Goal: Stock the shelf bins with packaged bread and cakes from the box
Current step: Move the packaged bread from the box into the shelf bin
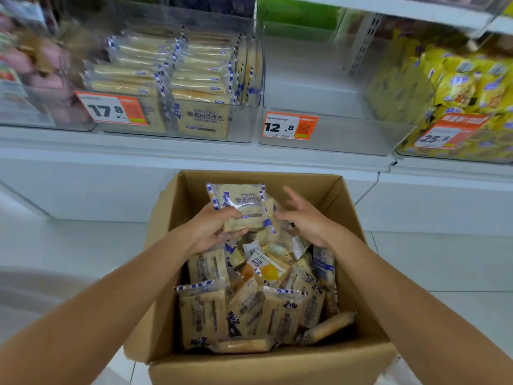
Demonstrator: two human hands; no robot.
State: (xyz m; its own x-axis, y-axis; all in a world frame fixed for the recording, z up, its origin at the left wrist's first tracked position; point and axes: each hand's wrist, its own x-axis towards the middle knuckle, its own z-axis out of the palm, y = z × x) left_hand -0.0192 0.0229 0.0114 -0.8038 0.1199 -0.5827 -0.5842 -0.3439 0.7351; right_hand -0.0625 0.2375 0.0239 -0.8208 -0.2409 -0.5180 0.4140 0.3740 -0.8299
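An open cardboard box (358, 226) on the floor holds several beige bread packets with blue-white checked edges (249, 307). My left hand (211, 232) grips a stack of these bread packets (241, 204), lifted above the box's contents. My right hand (305, 218) hovers just right of the stack with fingers spread, holding nothing. On the shelf above, a clear bin (244, 120) tagged 17.8 is stacked with the same bread. The clear bin (347, 134) tagged 12.8 beside it is empty.
A bin of yellow snack packets (458, 87) tagged 25.8 stands at the right. A bin with pink packets (41, 79) sits at the left. The white shelf ledge (166, 151) runs between box and bins. White floor tiles surround the box.
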